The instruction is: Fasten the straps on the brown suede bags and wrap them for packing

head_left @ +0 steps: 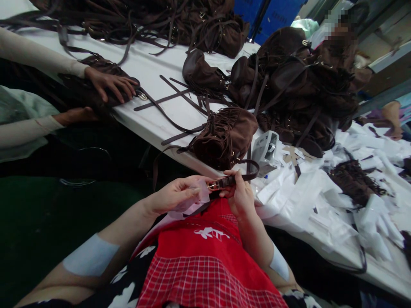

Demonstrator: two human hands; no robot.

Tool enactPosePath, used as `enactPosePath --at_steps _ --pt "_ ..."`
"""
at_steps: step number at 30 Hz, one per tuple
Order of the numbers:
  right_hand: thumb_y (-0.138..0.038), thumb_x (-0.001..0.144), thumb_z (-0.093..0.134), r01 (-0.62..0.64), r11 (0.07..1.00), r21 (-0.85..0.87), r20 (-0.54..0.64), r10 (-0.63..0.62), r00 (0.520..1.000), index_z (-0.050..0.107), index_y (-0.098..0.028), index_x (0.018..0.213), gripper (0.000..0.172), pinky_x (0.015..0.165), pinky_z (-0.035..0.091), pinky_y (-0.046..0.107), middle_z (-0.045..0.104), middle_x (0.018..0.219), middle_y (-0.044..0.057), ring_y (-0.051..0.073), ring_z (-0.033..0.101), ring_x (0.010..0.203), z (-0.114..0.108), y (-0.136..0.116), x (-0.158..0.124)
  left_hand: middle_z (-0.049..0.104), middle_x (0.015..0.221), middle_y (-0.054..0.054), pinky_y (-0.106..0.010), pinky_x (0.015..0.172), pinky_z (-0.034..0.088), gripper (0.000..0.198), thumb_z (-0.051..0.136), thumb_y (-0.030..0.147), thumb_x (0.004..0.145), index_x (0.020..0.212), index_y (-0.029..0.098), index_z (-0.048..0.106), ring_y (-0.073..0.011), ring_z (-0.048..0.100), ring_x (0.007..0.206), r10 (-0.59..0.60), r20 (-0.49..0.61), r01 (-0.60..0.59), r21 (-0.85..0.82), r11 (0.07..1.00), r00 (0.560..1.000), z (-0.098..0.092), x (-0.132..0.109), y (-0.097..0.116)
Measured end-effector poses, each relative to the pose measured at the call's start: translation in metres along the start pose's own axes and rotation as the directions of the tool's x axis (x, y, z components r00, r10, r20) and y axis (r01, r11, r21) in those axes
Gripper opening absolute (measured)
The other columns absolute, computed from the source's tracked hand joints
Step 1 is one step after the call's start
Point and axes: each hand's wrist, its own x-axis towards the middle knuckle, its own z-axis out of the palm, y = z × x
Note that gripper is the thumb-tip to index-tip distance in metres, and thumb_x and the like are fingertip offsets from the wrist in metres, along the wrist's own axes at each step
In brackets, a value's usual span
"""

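Just over the table's near edge, my right hand is closed round a dark brown bag strap, close to its metal buckle. On the other side of the buckle, my left hand pinches a thin, see-through whitish sheet whose kind I cannot make out. The strap loops back to a brown fringed handbag lying on its side on the table in front of me. Behind the left fingers, part of the sheet is hidden.
A co-worker's hands rest at another brown bag on the left. Piles of brown bags cover the back of the white table. White wrapping scraps lie on the right, beside a grey tape dispenser.
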Motion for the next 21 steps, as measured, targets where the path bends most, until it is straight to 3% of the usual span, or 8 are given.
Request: enactPosePath --at_steps 3,8,13,17,21 --pt "-0.065 0.087 0.054 0.000 1.000 -0.018 -0.011 0.000 1.000 0.062 -0.018 0.100 0.049 0.045 0.054 0.021 0.074 0.079 0.007 0.016 0.070 0.061 0.000 0.002 0.000 0.063 0.129 -0.010 -0.042 0.098 0.049 0.032 0.064 0.048 0.085 0.075 0.020 0.076 -0.0294 0.061 0.113 0.062 0.007 -0.062 0.073 0.995 0.998 0.001 0.001 -0.003" --pt "-0.065 0.087 0.053 -0.004 0.998 -0.063 0.009 0.005 1.000 0.066 -0.017 0.101 0.051 0.051 0.056 0.022 0.074 0.080 0.008 0.018 0.072 0.069 0.002 0.001 -0.003 0.069 0.095 -0.008 -0.031 0.078 0.054 0.028 0.060 0.040 0.089 0.083 0.020 0.078 -0.0201 0.066 0.085 0.128 -0.114 -0.076 0.379 0.922 0.985 0.002 0.006 -0.010" --pt "-0.063 0.084 0.059 -0.012 0.998 -0.057 0.083 0.017 0.996 0.069 -0.017 0.106 0.052 0.058 0.057 0.025 0.074 0.087 0.008 0.019 0.071 0.074 0.002 0.000 -0.006 0.070 0.091 -0.007 -0.028 0.072 0.054 0.028 0.058 0.038 0.091 0.086 0.019 0.077 -0.0184 0.066 0.080 0.135 -0.160 -0.059 0.408 0.911 0.978 0.002 0.006 -0.012" --pt "-0.045 0.073 0.078 0.036 0.974 -0.225 0.153 -0.001 0.988 0.070 -0.018 0.102 0.040 0.063 0.058 0.028 0.073 0.089 0.005 0.018 0.069 0.073 0.002 0.003 -0.008 0.071 0.091 -0.008 -0.029 0.074 0.055 0.028 0.058 0.038 0.092 0.088 0.019 0.077 -0.0193 0.068 0.082 0.129 -0.140 -0.067 0.383 0.921 0.982 0.000 0.005 -0.013" --pt "-0.047 0.079 0.072 0.091 0.966 -0.243 0.110 -0.066 0.992 0.068 -0.019 0.092 0.031 0.062 0.059 0.030 0.072 0.085 0.005 0.019 0.070 0.073 0.002 0.004 -0.008 0.071 0.103 -0.009 -0.029 0.079 0.054 0.025 0.061 0.038 0.089 0.087 0.019 0.078 -0.0207 0.067 0.092 0.152 -0.167 -0.075 0.395 0.916 0.974 -0.008 0.005 -0.016"
